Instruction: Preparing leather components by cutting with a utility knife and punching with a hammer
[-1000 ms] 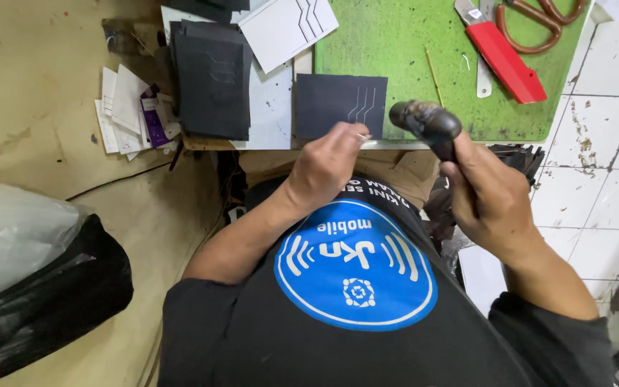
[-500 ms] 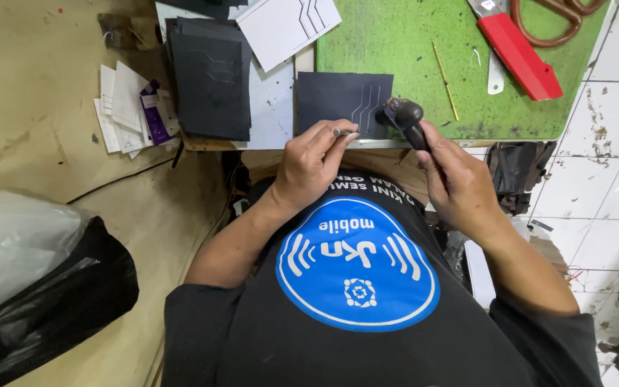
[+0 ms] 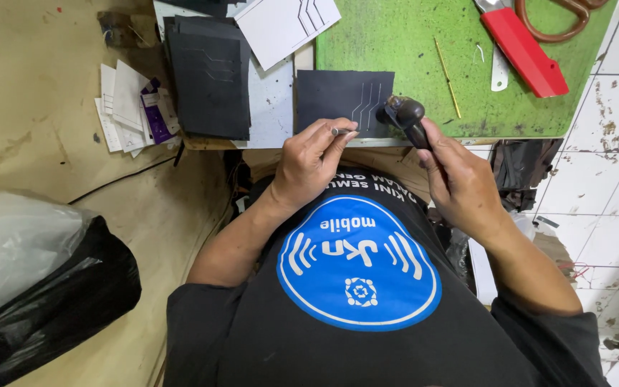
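While the scissors (image 3: 560,14) are running off the top edge, the left hand (image 3: 313,161) is pinching a small, indistinct metal piece (image 3: 339,132) and the right hand (image 3: 460,179) is gripping a dark tool (image 3: 406,115) over the black fabric square (image 3: 342,100) at the tabletop's (image 3: 395,43) near edge.

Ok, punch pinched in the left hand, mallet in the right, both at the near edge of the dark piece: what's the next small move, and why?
Probably stand the small metal punch upright on the pale marked lines of the dark piece. The left hand holds it level at the piece's near edge, not on the lines, while the right hand holds the mallet beside them.
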